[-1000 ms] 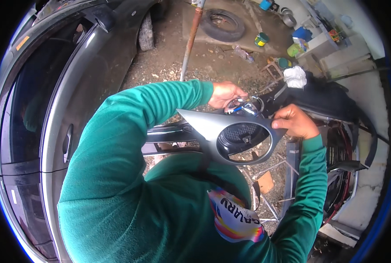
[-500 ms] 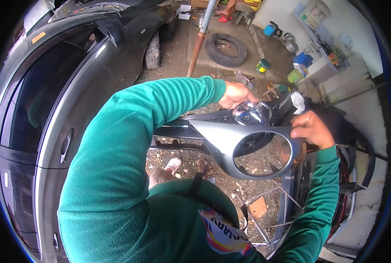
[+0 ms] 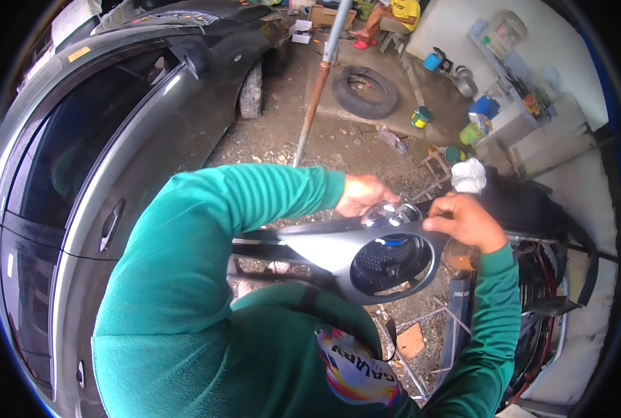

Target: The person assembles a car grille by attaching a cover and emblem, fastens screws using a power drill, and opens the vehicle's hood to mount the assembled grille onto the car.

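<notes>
the left hand point(image 3: 363, 195) and right hand point(image 3: 464, 221) both grip a grey bumper trim piece point(image 3: 338, 247) with a round opening, held at chest height; a clear round lamp point(image 3: 387, 212) sits at its top edge between the hands; a dark car point(image 3: 115, 139) stands just to the left

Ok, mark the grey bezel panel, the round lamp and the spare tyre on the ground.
grey bezel panel point(image 3: 324, 247), head view, flat face left of its ring.
round lamp point(image 3: 388, 210), head view, shiny top.
spare tyre point(image 3: 345, 94), head view, left sidewall.

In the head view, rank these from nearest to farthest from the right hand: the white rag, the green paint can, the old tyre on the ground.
From the right hand:
1. White rag, just above the hand, up against the dark car part.
2. Green paint can, farther up on the ground, a little to the left.
3. Old tyre, farthest, lying flat up and to the left, beside the rusty pole.
</notes>
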`<action>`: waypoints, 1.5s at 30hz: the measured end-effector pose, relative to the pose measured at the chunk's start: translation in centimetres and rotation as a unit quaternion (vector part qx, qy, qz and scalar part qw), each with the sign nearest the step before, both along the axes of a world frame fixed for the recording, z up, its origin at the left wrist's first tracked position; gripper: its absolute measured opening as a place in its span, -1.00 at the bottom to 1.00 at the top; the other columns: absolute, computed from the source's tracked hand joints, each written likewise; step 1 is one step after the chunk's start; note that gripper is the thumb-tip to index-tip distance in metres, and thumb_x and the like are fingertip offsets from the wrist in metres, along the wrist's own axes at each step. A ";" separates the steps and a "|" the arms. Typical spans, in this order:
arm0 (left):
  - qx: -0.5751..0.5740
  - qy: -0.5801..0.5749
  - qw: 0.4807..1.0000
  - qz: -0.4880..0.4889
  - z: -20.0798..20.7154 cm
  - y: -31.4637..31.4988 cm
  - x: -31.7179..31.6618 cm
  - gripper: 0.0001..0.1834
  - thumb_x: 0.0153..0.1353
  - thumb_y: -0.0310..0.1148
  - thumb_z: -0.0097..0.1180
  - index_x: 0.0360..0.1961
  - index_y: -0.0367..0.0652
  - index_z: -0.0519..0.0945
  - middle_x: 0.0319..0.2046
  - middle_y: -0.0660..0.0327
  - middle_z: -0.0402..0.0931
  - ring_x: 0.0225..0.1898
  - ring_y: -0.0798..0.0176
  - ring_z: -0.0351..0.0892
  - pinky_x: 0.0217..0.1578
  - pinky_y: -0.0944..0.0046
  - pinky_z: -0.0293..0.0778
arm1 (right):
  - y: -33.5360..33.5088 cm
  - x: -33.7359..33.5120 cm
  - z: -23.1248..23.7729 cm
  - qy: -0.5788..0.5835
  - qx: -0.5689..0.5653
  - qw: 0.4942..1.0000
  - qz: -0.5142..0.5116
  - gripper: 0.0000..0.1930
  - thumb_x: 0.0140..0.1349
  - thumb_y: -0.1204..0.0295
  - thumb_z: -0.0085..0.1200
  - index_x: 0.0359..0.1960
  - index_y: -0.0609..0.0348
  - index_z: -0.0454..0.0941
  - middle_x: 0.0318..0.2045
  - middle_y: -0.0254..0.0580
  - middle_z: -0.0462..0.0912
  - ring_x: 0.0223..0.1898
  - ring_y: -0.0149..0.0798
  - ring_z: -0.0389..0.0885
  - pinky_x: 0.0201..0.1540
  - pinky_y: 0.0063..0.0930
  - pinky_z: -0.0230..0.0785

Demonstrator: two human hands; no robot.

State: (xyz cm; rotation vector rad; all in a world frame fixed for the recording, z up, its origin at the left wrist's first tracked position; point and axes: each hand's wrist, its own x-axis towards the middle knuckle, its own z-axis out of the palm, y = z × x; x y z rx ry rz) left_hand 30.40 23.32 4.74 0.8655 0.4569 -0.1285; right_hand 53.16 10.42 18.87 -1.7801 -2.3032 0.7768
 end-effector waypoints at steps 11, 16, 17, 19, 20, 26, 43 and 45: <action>-0.061 -0.011 0.979 0.193 -0.8 -4.7 -1.2 -0.64 0.68 -0.17 0.02 0.18 -0.22 0.68 -0.08 0.18 0.78 -0.20 0.31 0.76 -0.17 0.18 0.74 | -5.6 0.5 -6.6 0.093 0.192 0.974 -0.070 -0.74 0.41 0.27 0.31 -0.05 0.16 0.62 0.32 0.00 0.52 0.37 0.07 0.44 0.45 -0.12 0.24; -0.088 -0.047 0.985 0.138 2.7 -4.8 -1.3 -0.63 0.62 -0.20 0.13 0.23 -0.24 0.66 -0.03 0.06 0.79 -0.12 0.24 0.83 -0.07 0.12 0.81 | -8.0 0.7 -7.1 0.080 0.284 0.947 -0.123 -0.54 0.36 0.21 0.41 0.22 0.06 0.63 0.48 0.09 0.38 0.50 0.16 0.35 0.43 -0.06 0.30; -0.054 -0.052 0.986 0.147 2.8 -4.6 -1.3 -0.62 0.63 -0.20 0.13 0.23 -0.25 0.65 -0.04 0.07 0.79 -0.14 0.25 0.83 -0.08 0.15 0.81 | -8.9 -0.6 -6.6 0.120 0.302 0.923 -0.205 -0.48 0.36 0.24 0.41 0.29 0.08 0.58 0.46 0.06 0.40 0.48 0.11 0.38 0.39 -0.08 0.35; 0.026 -0.058 0.985 0.158 2.9 -4.0 -0.8 -0.61 0.64 -0.19 0.11 0.24 -0.27 0.63 -0.09 0.12 0.78 -0.21 0.28 0.81 -0.15 0.24 0.80 | -11.5 -1.1 -7.6 0.183 0.300 0.877 -0.328 -0.28 0.36 0.35 0.39 0.50 0.16 0.35 0.36 -0.03 0.46 0.31 -0.12 0.54 0.24 -0.25 0.49; 0.023 -0.058 0.985 0.162 2.9 -4.0 -0.5 -0.61 0.64 -0.19 0.11 0.24 -0.27 0.63 -0.09 0.12 0.78 -0.21 0.28 0.81 -0.15 0.24 0.80 | -13.1 -1.1 -8.7 0.182 0.297 0.879 -0.325 -0.28 0.36 0.35 0.39 0.50 0.16 0.35 0.36 -0.03 0.46 0.31 -0.12 0.54 0.24 -0.25 0.49; -0.038 0.000 0.985 0.170 2.6 -4.0 0.7 -0.67 0.64 -0.20 0.11 0.14 -0.22 0.69 -0.19 0.21 0.77 -0.29 0.28 0.77 -0.30 0.21 0.75 | -15.5 -3.5 -10.1 0.471 0.061 0.778 -0.410 -0.34 0.44 0.52 0.23 0.51 0.20 0.24 -0.10 -0.20 0.73 -0.23 -0.45 0.66 -0.25 -0.56 0.53; -0.020 0.051 0.990 0.128 -1.2 -4.2 1.1 -0.68 0.65 -0.24 0.01 0.11 -0.18 0.73 -0.09 0.15 0.80 -0.15 0.21 0.77 -0.07 -0.02 0.72 | -18.6 -0.6 -13.8 0.630 0.071 0.620 -0.462 -0.49 0.48 0.55 0.02 0.45 0.32 0.43 -0.01 -0.13 0.75 -0.14 -0.40 0.73 -0.23 -0.56 0.63; -0.011 0.040 0.990 0.133 -2.1 -3.8 1.3 -0.67 0.64 -0.25 0.01 0.12 -0.20 0.73 -0.05 0.12 0.80 -0.08 0.20 0.78 0.02 -0.03 0.71 | -19.4 0.1 -14.7 0.653 0.080 0.598 -0.458 -0.51 0.48 0.47 0.03 0.43 0.23 0.47 -0.05 -0.09 0.73 -0.25 -0.41 0.69 -0.27 -0.52 0.58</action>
